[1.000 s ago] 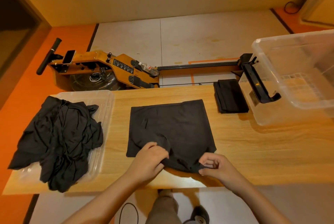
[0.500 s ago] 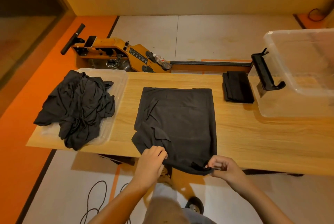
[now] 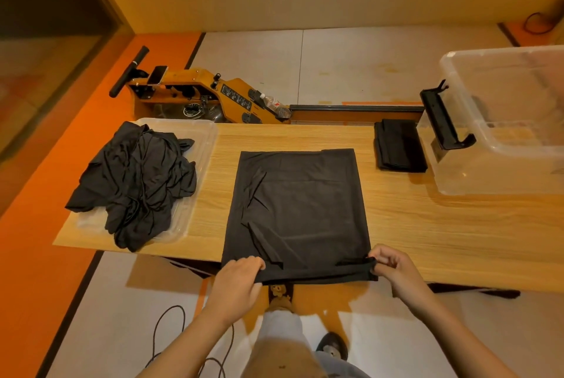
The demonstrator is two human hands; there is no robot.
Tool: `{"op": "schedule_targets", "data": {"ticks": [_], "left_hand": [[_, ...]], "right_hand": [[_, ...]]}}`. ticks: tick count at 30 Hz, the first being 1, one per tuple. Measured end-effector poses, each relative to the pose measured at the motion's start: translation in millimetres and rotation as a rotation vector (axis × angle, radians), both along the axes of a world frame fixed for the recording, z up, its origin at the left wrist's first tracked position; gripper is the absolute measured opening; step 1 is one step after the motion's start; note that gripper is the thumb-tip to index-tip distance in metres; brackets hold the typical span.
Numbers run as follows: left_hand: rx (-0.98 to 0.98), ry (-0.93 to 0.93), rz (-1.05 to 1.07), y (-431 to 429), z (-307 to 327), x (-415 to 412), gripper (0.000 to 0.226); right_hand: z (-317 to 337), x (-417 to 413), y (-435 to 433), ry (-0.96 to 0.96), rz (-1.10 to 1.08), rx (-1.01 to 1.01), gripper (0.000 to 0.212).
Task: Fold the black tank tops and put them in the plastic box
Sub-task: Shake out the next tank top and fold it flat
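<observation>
A black tank top (image 3: 300,209) lies spread flat in the middle of the wooden table (image 3: 427,225), its near edge hanging just over the table's front. My left hand (image 3: 239,283) grips its near left corner and my right hand (image 3: 393,267) pinches its near right corner. A folded black tank top (image 3: 398,148) lies at the back right, beside the clear plastic box (image 3: 506,170). A heap of unfolded black tank tops (image 3: 137,182) fills the shallow clear tray (image 3: 195,133) on the left.
A black handle piece (image 3: 442,118) leans on the plastic box's left wall. Behind the table stands an orange rowing machine (image 3: 207,97). Black cable (image 3: 171,325) loops on the floor near my feet.
Both hands have pulled the tank top's near edge toward me and apart, stretching the cloth flat; wrinkles near the front have smoothed out. The view has shifted back from the table.
</observation>
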State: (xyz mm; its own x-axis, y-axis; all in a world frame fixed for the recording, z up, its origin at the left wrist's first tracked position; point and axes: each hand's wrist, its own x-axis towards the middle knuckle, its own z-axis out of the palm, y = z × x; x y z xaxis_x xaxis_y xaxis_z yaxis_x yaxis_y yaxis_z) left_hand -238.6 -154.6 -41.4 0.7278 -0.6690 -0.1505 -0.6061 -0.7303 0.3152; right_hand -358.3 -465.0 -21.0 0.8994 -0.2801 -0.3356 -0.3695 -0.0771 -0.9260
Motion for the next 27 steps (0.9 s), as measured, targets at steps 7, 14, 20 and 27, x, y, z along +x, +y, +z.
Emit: {"op": "schedule_targets", "data": {"ticks": [7,14,20,27], "left_hand": [[-0.060,-0.055,0.054,1,4,54,0.015],[0.005,0.211,0.045,-35,-5,124,0.015],[0.009,0.246,0.053,-77,-5,193,0.009],[-0.118,0.101,-0.055,-74,6,205,0.017]], "right_hand": [[-11,47,10,0.092,0.062,-0.125,0.027],[-24,98,16,0.194,0.140,-0.468,0.023],[-25,162,-7,0.200,0.034,-0.456,0.021],[-2,177,-20,0.041,-0.117,-0.310,0.040]]}}
